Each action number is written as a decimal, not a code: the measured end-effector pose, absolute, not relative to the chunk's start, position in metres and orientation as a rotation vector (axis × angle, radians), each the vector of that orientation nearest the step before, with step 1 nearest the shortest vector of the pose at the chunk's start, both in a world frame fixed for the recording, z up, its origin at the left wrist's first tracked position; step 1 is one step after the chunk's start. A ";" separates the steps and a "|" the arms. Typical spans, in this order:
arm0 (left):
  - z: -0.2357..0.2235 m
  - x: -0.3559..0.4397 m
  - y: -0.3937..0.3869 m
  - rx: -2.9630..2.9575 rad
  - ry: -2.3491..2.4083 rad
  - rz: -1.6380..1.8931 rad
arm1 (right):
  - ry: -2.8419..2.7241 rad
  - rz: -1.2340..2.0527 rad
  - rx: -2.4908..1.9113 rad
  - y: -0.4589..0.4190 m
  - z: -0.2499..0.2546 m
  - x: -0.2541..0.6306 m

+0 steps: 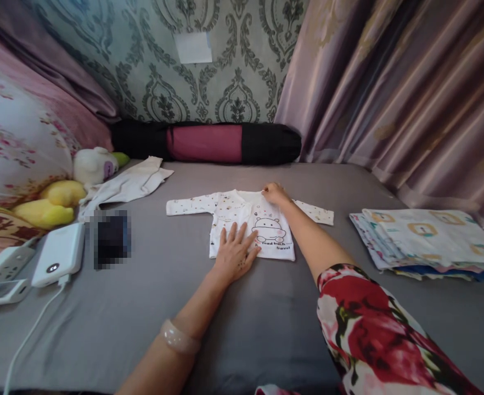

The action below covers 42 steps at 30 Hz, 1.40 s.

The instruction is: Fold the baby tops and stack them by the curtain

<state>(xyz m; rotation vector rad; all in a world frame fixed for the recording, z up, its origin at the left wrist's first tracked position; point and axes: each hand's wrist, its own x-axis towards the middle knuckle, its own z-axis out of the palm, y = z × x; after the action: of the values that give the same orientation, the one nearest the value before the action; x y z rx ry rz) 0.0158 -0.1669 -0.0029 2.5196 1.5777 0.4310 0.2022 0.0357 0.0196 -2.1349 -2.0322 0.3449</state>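
Observation:
A small white baby shirt [266,227] with a cartoon print lies spread out flat on the grey bed sheet [242,318], sleeves out to both sides. My left hand [236,252] rests flat on the shirt's lower left part, fingers spread. My right hand [274,193] is at the shirt's collar, fingers curled and pinching the fabric there. A pale bangle sits on my left wrist; my right arm wears a red floral sleeve.
A second white garment [129,184] lies at the back left near plush toys [67,192]. A power bank [58,253], phone [112,238] and power strip [3,263] sit at left. Folded cloths [427,238] are stacked at right. A black-and-red bolster [209,142] lines the wall.

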 end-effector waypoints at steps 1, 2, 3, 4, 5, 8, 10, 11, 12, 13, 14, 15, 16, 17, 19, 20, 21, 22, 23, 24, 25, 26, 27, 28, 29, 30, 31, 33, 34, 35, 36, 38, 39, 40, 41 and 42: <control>-0.004 0.016 -0.167 2.517 1.580 0.427 | -2.033 0.336 -2.120 0.036 0.019 0.203; -0.004 0.016 -0.167 2.514 1.583 0.421 | -2.029 0.321 -2.104 0.036 0.017 0.203; -0.004 0.017 -0.167 2.510 1.586 0.414 | -2.021 0.300 -2.090 0.036 0.015 0.203; -0.004 0.017 -0.167 2.504 1.589 0.404 | -2.009 0.276 -2.078 0.035 0.013 0.203; -0.004 0.017 -0.167 2.498 1.589 0.394 | -1.993 0.252 -2.070 0.034 0.011 0.203; -0.001 0.018 -0.168 2.482 1.585 0.363 | -1.949 0.202 -2.064 0.032 0.005 0.202; 0.001 0.017 -0.168 2.471 1.582 0.346 | -1.940 0.201 -2.081 0.032 0.005 0.201; 0.002 0.017 -0.168 2.467 1.582 0.343 | -1.945 0.204 -2.100 0.032 0.006 0.199; 0.003 0.017 -0.168 2.464 1.582 0.342 | -1.958 0.200 -2.116 0.032 0.008 0.197; 0.004 0.017 -0.168 2.463 1.583 0.345 | -1.980 0.186 -2.122 0.032 0.011 0.194; 0.005 0.018 -0.168 2.464 1.590 0.353 | -2.008 0.164 -2.112 0.032 0.015 0.189; 0.006 0.018 -0.168 2.463 1.609 0.366 | -2.045 0.141 -2.084 0.031 0.019 0.183; 0.006 0.019 -0.168 2.463 1.641 0.384 | -2.090 0.125 -2.040 0.030 0.022 0.175; 0.006 0.019 -0.167 2.464 1.684 0.405 | -2.138 0.124 -1.990 0.029 0.025 0.166; 0.006 0.019 -0.167 2.458 1.790 0.434 | -2.238 0.162 -1.910 0.028 0.029 0.147; 0.005 0.019 -0.166 2.453 1.833 0.433 | -2.280 0.185 -1.887 0.028 0.030 0.137; 0.005 0.018 -0.166 2.448 1.862 0.422 | -2.311 0.203 -1.874 0.028 0.030 0.129; 0.004 0.017 -0.166 2.439 1.879 0.402 | -2.331 0.216 -1.871 0.029 0.028 0.121; 0.004 0.016 -0.166 2.425 1.890 0.379 | -2.339 0.221 -1.875 0.030 0.027 0.115; 0.004 0.015 -0.166 2.410 1.896 0.357 | -2.336 0.222 -1.885 0.032 0.025 0.111; 0.004 0.015 -0.165 2.390 1.903 0.337 | -2.326 0.223 -1.898 0.034 0.022 0.108; 0.004 0.014 -0.165 2.365 1.913 0.322 | -2.310 0.227 -1.912 0.036 0.020 0.106; 0.004 0.014 -0.165 2.338 1.924 0.307 | -2.296 0.231 -1.922 0.038 0.018 0.105; 0.005 0.015 -0.165 2.312 1.934 0.295 | -2.287 0.234 -1.923 0.040 0.017 0.105; 0.005 0.015 -0.165 2.290 1.944 0.284 | -2.283 0.229 -1.912 0.041 0.015 0.105; 0.006 0.016 -0.165 2.271 1.953 0.276 | -2.282 0.213 -1.893 0.042 0.014 0.106; 0.006 0.016 -0.165 2.257 1.959 0.268 | -2.278 0.186 -1.870 0.042 0.013 0.106; 0.006 0.017 -0.165 2.247 1.963 0.256 | -2.254 0.114 -1.831 0.042 0.011 0.106; 0.006 0.018 -0.165 2.247 1.962 0.251 | -2.236 0.083 -1.820 0.042 0.009 0.106; 0.006 0.018 -0.165 2.249 1.958 0.245 | -2.221 0.061 -1.816 0.041 0.008 0.105; 0.005 0.018 -0.165 2.252 1.954 0.240 | -2.212 0.046 -1.811 0.040 0.007 0.104; 0.004 0.018 -0.165 2.255 1.945 0.235 | -2.209 0.034 -1.797 0.039 0.003 0.103; 0.004 0.018 -0.165 2.255 1.941 0.233 | -2.208 0.036 -1.794 0.039 0.002 0.102; 0.003 0.018 -0.165 2.252 1.940 0.234 | -2.205 0.041 -1.794 0.039 0.001 0.101; 0.003 0.018 -0.165 2.245 1.941 0.238 | -2.198 0.049 -1.798 0.040 0.000 0.101; 0.004 0.018 -0.165 2.236 1.940 0.248 | -2.188 0.060 -1.808 0.041 0.000 0.101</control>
<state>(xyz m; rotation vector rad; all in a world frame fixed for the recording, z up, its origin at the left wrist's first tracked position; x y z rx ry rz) 0.0184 -0.1651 0.0039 2.2364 1.9396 0.2478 0.1009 0.0408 -0.0004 -1.8078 -2.1880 0.0602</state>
